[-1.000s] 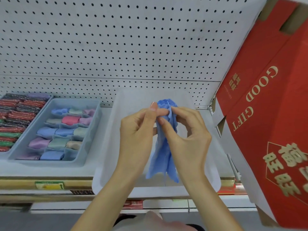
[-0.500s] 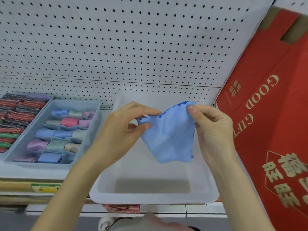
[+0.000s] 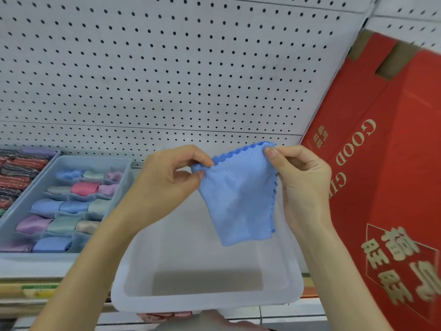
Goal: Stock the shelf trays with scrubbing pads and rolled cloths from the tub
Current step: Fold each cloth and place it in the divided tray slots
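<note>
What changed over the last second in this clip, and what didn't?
The hands drew apart, left hand moving left and right hand right, spreading the bunched blue cloth open; each now pinches a top corner. The white tub and the divided tray stayed put.

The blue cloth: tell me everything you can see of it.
The blue cloth is light blue fabric with a fine waffle texture and a darker blue scalloped edge. It is unrolled and held up by its top edge. The left hand pinches one upper corner and the right hand pinches the other. The rest hangs loose in soft folds above the white plastic tub, apparently not touching it.
</note>
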`<state>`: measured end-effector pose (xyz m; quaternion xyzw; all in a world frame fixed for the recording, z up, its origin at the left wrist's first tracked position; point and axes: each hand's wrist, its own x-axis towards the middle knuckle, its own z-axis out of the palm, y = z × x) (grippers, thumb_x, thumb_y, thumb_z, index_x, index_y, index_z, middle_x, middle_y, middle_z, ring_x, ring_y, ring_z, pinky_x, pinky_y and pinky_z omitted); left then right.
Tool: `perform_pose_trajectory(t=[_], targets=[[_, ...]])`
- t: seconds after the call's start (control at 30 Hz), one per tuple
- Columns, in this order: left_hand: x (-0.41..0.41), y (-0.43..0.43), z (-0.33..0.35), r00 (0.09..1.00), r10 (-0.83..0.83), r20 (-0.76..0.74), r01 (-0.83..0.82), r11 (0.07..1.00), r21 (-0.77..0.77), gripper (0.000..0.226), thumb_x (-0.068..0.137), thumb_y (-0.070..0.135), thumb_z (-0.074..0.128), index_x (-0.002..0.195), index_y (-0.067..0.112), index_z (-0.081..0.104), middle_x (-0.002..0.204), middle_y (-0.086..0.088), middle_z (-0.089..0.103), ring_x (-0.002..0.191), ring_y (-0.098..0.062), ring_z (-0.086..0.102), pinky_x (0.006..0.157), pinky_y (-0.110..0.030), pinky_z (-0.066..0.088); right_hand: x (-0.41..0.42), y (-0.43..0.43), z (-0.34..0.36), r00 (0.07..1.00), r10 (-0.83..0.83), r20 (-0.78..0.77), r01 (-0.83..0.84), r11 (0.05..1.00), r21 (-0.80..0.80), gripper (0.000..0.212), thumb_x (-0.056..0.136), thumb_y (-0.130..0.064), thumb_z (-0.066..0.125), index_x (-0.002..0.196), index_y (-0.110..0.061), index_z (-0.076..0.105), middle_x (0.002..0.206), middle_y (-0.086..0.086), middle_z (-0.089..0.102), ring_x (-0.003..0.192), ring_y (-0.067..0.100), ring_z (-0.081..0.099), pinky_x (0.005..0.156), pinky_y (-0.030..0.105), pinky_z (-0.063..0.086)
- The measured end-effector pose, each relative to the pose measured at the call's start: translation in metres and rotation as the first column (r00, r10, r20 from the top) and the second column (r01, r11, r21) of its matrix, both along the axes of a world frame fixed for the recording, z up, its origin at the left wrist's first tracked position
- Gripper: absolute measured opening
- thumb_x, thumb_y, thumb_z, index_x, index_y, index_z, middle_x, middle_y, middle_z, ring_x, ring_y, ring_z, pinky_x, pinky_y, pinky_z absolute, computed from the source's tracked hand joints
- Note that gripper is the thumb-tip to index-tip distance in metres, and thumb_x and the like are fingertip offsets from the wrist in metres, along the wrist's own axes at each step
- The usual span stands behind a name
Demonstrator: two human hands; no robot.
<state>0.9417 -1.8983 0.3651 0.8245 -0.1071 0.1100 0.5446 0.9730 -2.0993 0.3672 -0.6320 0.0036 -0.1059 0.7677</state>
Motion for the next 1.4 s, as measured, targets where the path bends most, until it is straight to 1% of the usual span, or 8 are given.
perform_pose_trajectory(t=[0.2, 0.4, 0.53, 0.63, 0.77, 1.13, 1.3, 1.4], targets=[[0.005, -0.002, 0.006, 0.994, 0.099, -0.048, -0.105, 0.985, -0.137, 0.014, 0.076, 0.011, 0.077, 0.067, 0.013, 0.066, 0.071, 0.000, 0.069, 0.066, -0.013, 0.062, 0.070, -0.035, 0.052, 0.005, -0.002, 0.001, 1.000, 0.000, 0.015, 0.001, 1.000, -0.027, 0.010, 0.076, -0.008, 0.074, 0.071, -0.016, 0.070, 0.069, -0.004, 0.068, 0.069, 0.011, 0.059, 0.067, 0.022, 0.047], [0.007, 0.001, 0.009, 0.992, 0.091, -0.091, -0.107, 0.976, -0.187, 0.023, 0.078, -0.004, 0.070, 0.063, 0.011, 0.061, 0.072, 0.002, 0.073, 0.070, -0.008, 0.069, 0.070, -0.022, 0.056, 0.009, -0.001, 0.000, 0.999, 0.022, 0.038, -0.021, 0.999, -0.029, 0.014, 0.074, -0.003, 0.075, 0.077, -0.014, 0.068, 0.067, -0.005, 0.068, 0.067, 0.007, 0.062, 0.066, 0.017, 0.049], [0.008, 0.008, 0.013, 0.990, 0.108, -0.089, -0.120, 0.982, -0.143, 0.018, 0.076, -0.001, 0.073, 0.067, 0.008, 0.061, 0.071, -0.004, 0.073, 0.065, -0.011, 0.067, 0.069, -0.022, 0.056, 0.014, -0.009, 0.004, 0.987, 0.163, -0.003, -0.160, 0.965, -0.210, 0.023, 0.077, -0.005, 0.073, 0.096, -0.018, 0.071, 0.068, -0.007, 0.067, 0.067, 0.003, 0.061, 0.066, 0.011, 0.046], [0.010, 0.010, 0.016, 0.986, 0.137, -0.090, -0.145, 0.986, -0.081, 0.019, 0.075, 0.002, 0.076, 0.073, 0.011, 0.059, 0.068, 0.002, 0.072, 0.062, -0.009, 0.064, 0.067, -0.021, 0.053, 0.021, -0.013, 0.007, 0.965, 0.245, -0.091, -0.261, 0.899, -0.352, 0.012, 0.079, -0.007, 0.072, 0.086, -0.017, 0.073, 0.073, -0.007, 0.071, 0.065, 0.001, 0.060, 0.059, 0.009, 0.042], [0.015, 0.010, 0.016, 0.982, 0.152, -0.108, -0.155, 0.988, -0.014, 0.025, 0.075, 0.006, 0.077, 0.077, 0.021, 0.057, 0.065, 0.009, 0.071, 0.056, -0.003, 0.059, 0.062, -0.014, 0.047, 0.027, -0.011, 0.005, 0.967, 0.233, -0.106, -0.255, 0.842, -0.475, 0.010, 0.083, -0.010, 0.070, 0.079, -0.019, 0.066, 0.080, -0.003, 0.068, 0.077, 0.007, 0.061, 0.075, 0.021, 0.048], [0.015, 0.012, 0.029, 0.981, 0.139, -0.139, -0.142, 0.990, -0.011, 0.014, 0.071, 0.006, 0.080, 0.073, 0.018, 0.072, 0.070, 0.001, 0.073, 0.061, -0.005, 0.064, 0.067, -0.017, 0.051, 0.024, -0.011, 0.016, 0.980, 0.167, 0.108, -0.077, 0.820, -0.568, 0.017, 0.077, -0.008, 0.076, 0.074, -0.023, 0.069, 0.067, -0.015, 0.070, 0.067, 0.001, 0.065, 0.067, 0.013, 0.050], [0.020, 0.009, 0.026, 0.980, 0.107, -0.167, -0.089, 0.989, 0.114, 0.015, 0.081, 0.012, 0.072, 0.070, 0.018, 0.066, 0.070, -0.003, 0.070, 0.065, -0.017, 0.064, 0.069, -0.025, 0.054, 0.023, -0.012, 0.012, 0.988, 0.147, 0.051, -0.082, 0.772, -0.630, 0.018, 0.080, -0.013, 0.073, 0.073, -0.027, 0.064, 0.070, -0.011, 0.068, 0.069, 0.007, 0.064, 0.070, 0.027, 0.053], [0.025, -0.002, 0.023, 0.965, 0.106, -0.239, -0.081, 0.991, 0.111, 0.015, 0.090, 0.015, 0.062, 0.076, 0.011, 0.057, 0.062, -0.003, 0.067, 0.061, -0.014, 0.060, 0.063, -0.025, 0.057, 0.017, -0.007, 0.011, 0.978, 0.201, -0.053, -0.193, 0.786, -0.587, 0.012, 0.082, -0.013, 0.071, 0.074, -0.015, 0.062, 0.068, -0.003, 0.067, 0.063, 0.010, 0.064, 0.063, 0.028, 0.051]])
